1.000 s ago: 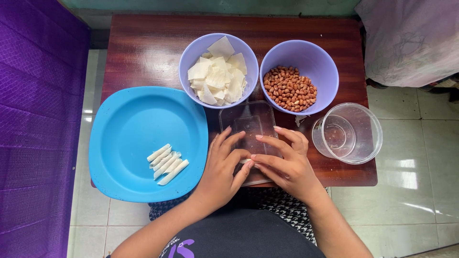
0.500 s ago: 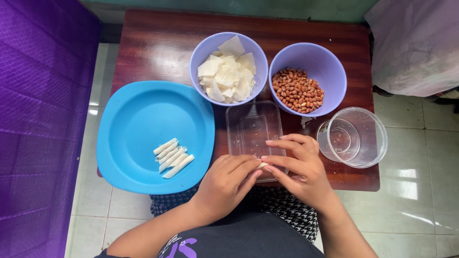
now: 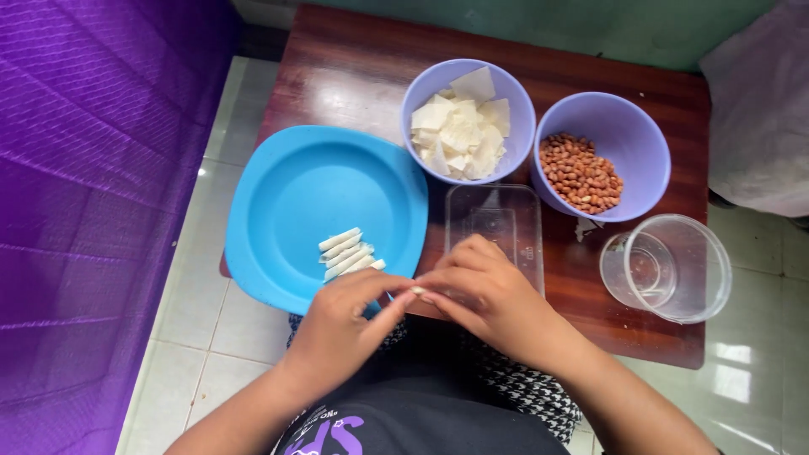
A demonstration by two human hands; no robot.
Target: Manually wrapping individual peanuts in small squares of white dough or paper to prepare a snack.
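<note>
Peanut bowl (image 3: 600, 152) beside clear cup (image 3: 670, 268) on table (image 3: 337, 76).

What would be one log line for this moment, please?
left hand + right hand: fingertips pinch small pale piece | beside blue plate

— What sort of place is being looked at here?

— A home, by all signs. A small dark wooden counter (image 3: 354, 76) is set on a pale tiled floor (image 3: 202, 312), and purple fabric (image 3: 93, 194) is hung along the left side.

— And food is laid out?

— Plain household plastic is seen: a blue plate (image 3: 295, 194) and two lilac bowls, one filled with white wrapper pieces (image 3: 462, 131), one with peanuts (image 3: 581, 173). Home food preparation is indicated.
</note>
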